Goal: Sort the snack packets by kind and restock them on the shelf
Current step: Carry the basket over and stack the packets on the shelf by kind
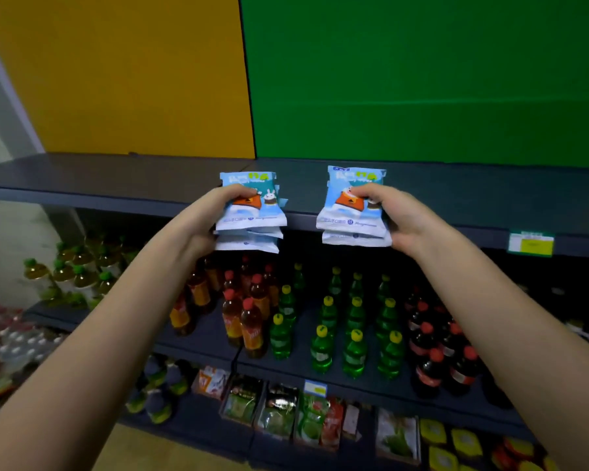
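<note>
My left hand [206,219] grips a small stack of light-blue snack packets [252,215] with a cartoon picture on the front. My right hand [400,215] holds a second stack of the same blue packets [349,212]. Both stacks are held upright at the front edge of the dark top shelf [116,180], with their upper halves in front of the shelf board. I see no goods on that top shelf board. My thumbs press on the packet fronts and the fingers are hidden behind.
On the shelf below stand orange-brown bottles with red caps [249,324], green bottles with yellow caps [354,331] and dark cola bottles [432,355]. The lowest shelf holds boxes of packets [276,406]. A yellow price tag [531,244] sits on the top shelf edge. Yellow and green panels form the back wall.
</note>
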The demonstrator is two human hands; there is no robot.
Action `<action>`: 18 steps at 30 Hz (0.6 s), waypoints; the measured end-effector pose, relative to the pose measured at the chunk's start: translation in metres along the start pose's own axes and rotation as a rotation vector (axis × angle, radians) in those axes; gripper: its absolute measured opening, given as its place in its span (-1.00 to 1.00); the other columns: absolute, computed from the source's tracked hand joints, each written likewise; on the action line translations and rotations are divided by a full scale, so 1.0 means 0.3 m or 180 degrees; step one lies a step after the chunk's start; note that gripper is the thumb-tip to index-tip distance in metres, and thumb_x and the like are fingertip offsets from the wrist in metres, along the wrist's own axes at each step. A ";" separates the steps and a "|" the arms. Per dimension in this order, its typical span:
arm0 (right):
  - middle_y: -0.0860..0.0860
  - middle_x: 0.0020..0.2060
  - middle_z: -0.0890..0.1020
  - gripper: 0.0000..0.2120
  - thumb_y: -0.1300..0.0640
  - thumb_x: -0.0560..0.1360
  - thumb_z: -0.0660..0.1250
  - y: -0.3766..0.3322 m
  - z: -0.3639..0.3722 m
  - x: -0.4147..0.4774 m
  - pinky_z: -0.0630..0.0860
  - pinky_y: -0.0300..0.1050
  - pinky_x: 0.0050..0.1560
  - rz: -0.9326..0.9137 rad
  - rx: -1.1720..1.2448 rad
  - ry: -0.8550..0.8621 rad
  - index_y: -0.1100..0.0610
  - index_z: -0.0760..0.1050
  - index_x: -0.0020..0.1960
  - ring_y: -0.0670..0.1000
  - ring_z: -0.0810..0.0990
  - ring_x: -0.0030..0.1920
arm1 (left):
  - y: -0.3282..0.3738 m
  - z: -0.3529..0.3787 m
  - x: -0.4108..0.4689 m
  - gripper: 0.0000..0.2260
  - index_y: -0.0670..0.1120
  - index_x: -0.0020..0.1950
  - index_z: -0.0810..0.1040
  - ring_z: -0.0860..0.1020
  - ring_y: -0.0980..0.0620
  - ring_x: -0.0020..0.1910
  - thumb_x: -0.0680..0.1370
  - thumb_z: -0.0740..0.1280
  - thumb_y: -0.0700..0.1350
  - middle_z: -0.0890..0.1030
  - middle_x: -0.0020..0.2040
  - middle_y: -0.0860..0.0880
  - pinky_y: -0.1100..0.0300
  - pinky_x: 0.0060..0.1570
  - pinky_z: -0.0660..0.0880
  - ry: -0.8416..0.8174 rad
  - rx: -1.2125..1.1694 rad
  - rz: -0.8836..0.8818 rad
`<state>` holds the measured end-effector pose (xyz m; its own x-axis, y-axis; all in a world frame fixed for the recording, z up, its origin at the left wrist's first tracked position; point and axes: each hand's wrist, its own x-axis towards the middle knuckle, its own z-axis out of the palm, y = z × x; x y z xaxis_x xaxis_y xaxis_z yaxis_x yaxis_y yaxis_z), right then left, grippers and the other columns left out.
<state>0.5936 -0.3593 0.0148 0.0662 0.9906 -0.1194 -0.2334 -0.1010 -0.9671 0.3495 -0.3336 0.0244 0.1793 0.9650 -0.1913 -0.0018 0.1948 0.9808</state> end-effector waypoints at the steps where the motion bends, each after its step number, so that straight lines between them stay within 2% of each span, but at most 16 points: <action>1: 0.06 -0.35 0.65 -0.95 0.19 0.44 0.36 -0.008 0.012 0.049 0.58 -0.10 -0.46 -0.0036 -0.0040 0.0027 0.17 0.52 -0.12 0.01 0.65 -0.44 | 0.014 -0.010 0.054 -0.78 -0.06 -0.33 0.53 0.56 0.06 -0.51 0.50 0.28 -0.05 0.60 -0.46 -0.01 0.26 -0.40 0.55 0.0003 -0.0007 0.0011; 5: 0.05 -0.47 0.65 -0.96 0.21 0.46 0.33 -0.044 0.051 0.269 0.58 -0.12 -0.49 -0.0025 -0.0089 0.0049 0.17 0.51 -0.15 -0.01 0.64 -0.48 | 0.072 -0.047 0.276 -0.63 -0.06 -0.52 0.56 0.56 0.07 -0.55 0.50 0.29 -0.05 0.59 -0.50 0.00 0.25 -0.44 0.56 0.0031 0.0119 0.0087; 8: 0.04 -0.50 0.65 -0.96 0.22 0.48 0.32 -0.069 0.075 0.432 0.56 -0.14 -0.54 0.0013 -0.0179 0.0091 0.18 0.50 -0.14 -0.02 0.63 -0.51 | 0.119 -0.076 0.443 -0.58 -0.06 -0.55 0.57 0.56 0.09 -0.56 0.52 0.28 -0.05 0.60 -0.51 0.02 0.28 -0.48 0.56 0.0016 0.0286 0.0084; 12: 0.04 -0.53 0.64 -0.97 0.23 0.48 0.34 -0.075 0.116 0.629 0.54 -0.15 -0.57 0.0093 -0.0363 0.0159 0.19 0.50 -0.12 -0.03 0.62 -0.54 | 0.141 -0.112 0.641 -0.77 -0.05 -0.32 0.56 0.59 0.08 -0.51 0.51 0.33 0.00 0.64 -0.46 0.00 0.23 -0.42 0.58 0.0052 0.0437 -0.0060; 15: 0.04 -0.55 0.63 -0.89 0.24 0.45 0.37 -0.064 0.148 0.752 0.53 -0.15 -0.59 0.0148 -0.0462 0.0332 0.21 0.49 -0.04 -0.03 0.60 -0.57 | 0.145 -0.131 0.772 -0.81 -0.08 -0.24 0.54 0.61 0.07 -0.52 0.51 0.35 0.00 0.65 -0.46 -0.02 0.20 -0.46 0.59 0.0074 0.0459 -0.0194; 16: 0.06 -0.51 0.64 -0.83 0.25 0.44 0.39 -0.061 0.157 0.790 0.54 -0.15 -0.59 0.0137 -0.0494 0.0413 0.22 0.48 0.01 -0.03 0.59 -0.58 | 0.150 -0.137 0.811 -0.80 -0.08 -0.24 0.54 0.60 0.07 -0.53 0.51 0.34 0.00 0.64 -0.47 -0.02 0.20 -0.47 0.58 0.0086 0.0450 -0.0231; 18: 0.16 -0.24 0.68 -0.60 0.24 0.39 0.44 -0.050 0.173 0.867 0.53 -0.13 -0.60 0.0076 -0.0566 0.0655 0.28 0.43 0.18 -0.03 0.60 -0.57 | 0.162 -0.146 0.885 -0.78 -0.09 -0.26 0.53 0.58 0.08 -0.57 0.52 0.33 0.00 0.62 -0.51 -0.02 0.20 -0.50 0.55 0.0083 0.0432 -0.0303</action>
<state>0.5642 -0.0955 0.0100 0.2627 0.9501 -0.1681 -0.0644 -0.1566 -0.9856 0.3541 -0.0603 0.0197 0.1467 0.9479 -0.2827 0.1473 0.2617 0.9538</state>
